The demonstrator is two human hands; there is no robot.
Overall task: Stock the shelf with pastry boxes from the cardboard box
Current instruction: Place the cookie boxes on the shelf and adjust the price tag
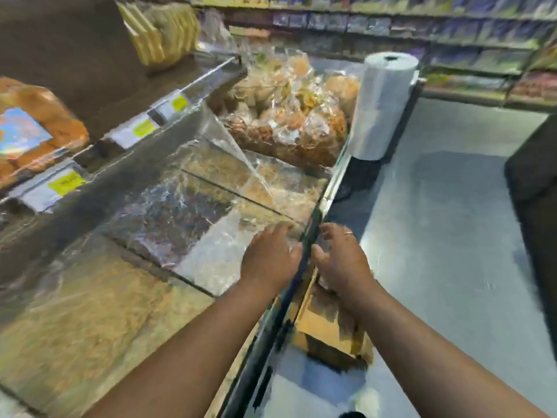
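The frame is smeared by motion, so fine detail is uncertain. The left hand [271, 254] lies fingers spread on a clear plastic pastry box [217, 260] at the front edge of the shelf [313, 224], flat against it rather than closed around it. The right hand [340, 260] hovers just past the shelf's edge, above the cardboard box [328, 324] that stands on the floor [452, 206] against the shelf's base; its fingers are curled, and whether it holds anything cannot be told. More clear pastry boxes [168, 212] fill the shelf behind, with bagged pastries [289, 116] and a roll of plastic bags [379, 107] farther along. The step in hand seems to be seating a box in its row. Next, the right hand likely needs to reach down into the cardboard box for another, while the left steadies the placed one.
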